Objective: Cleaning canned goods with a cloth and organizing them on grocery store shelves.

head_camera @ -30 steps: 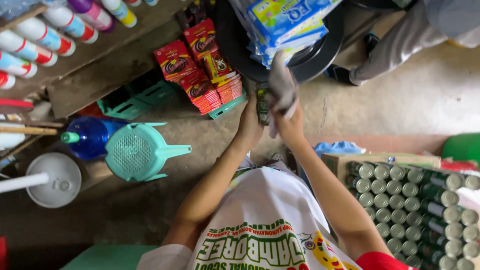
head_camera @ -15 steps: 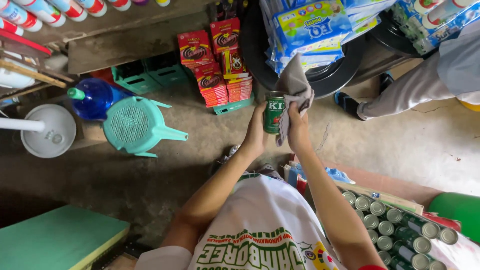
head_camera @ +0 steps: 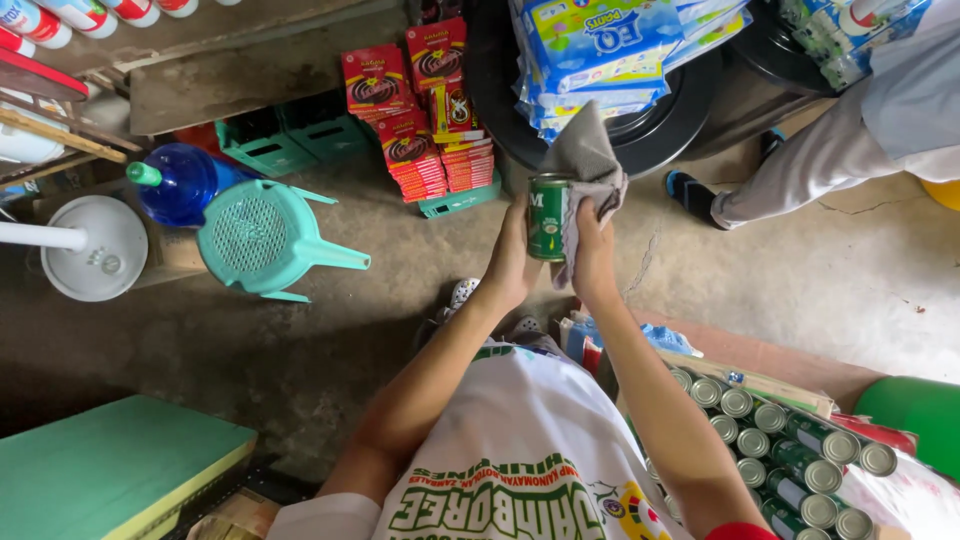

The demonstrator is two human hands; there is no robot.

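The fingers of the left hand (head_camera: pixel 513 258) are wrapped around a green can (head_camera: pixel 547 217) and they grip it from its left side. The fingers of the right hand (head_camera: pixel 594 252) are pressed together on a grey cloth (head_camera: pixel 590 165), and they push this cloth against the right side of the can. So the can sits between the two hands, held in the air above the concrete floor (head_camera: pixel 420 290), in front of the person's chest.

The can is a small cylinder with a dark green label, some pale lettering on it and a metal rim at the top. Its long axis runs away from the person, and the top end points toward the stacked goods beyond the fingers. The cloth is folded loosely and it rises past the top of the can.

Just beyond the fingers there are stacks of red packets (head_camera: pixel 415 110) on a green crate, and blue and white packs (head_camera: pixel 600 50) lie on a black tyre (head_camera: pixel 650 130). Further to the left of the fingers stands a turquoise plastic stool (head_camera: pixel 262 238), with a blue bottle (head_camera: pixel 180 185) beside it. Near the right elbow, many similar cans (head_camera: pixel 780 440) stand close together in rows. To the right, well apart from the hands, another person's leg (head_camera: pixel 800 165) is on the floor.
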